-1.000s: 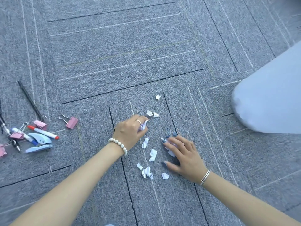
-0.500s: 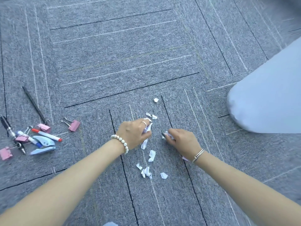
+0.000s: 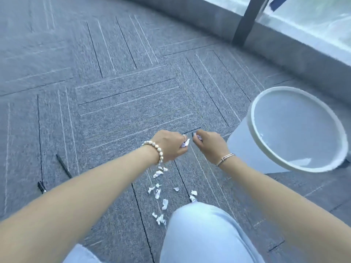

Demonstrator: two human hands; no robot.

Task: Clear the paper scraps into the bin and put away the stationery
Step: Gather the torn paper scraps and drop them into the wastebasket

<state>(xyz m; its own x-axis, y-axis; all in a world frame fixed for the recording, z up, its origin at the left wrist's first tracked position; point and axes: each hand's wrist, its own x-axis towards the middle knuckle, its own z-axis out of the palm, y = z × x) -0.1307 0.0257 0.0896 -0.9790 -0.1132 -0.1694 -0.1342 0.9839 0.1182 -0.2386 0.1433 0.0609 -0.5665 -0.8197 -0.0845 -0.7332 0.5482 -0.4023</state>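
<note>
Lifted off the carpet (image 3: 133,103) since before: left hand (image 3: 171,145) and right hand (image 3: 209,144), each clutching paper scraps (image 3: 186,143), beside white bin (image 3: 254,118); more scraps (image 3: 158,174) below.

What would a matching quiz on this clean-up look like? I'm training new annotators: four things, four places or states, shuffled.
Things:
1. bin
2. left hand
3. loose scraps
4. pen

Places or states:
A. lying on the carpet at far left
B. scattered on the carpet below the hands
C. standing at right, mouth open
D. gripping a paper scrap, pearl bracelet on the wrist

Pairs: 1-C, 2-D, 3-B, 4-A
</note>
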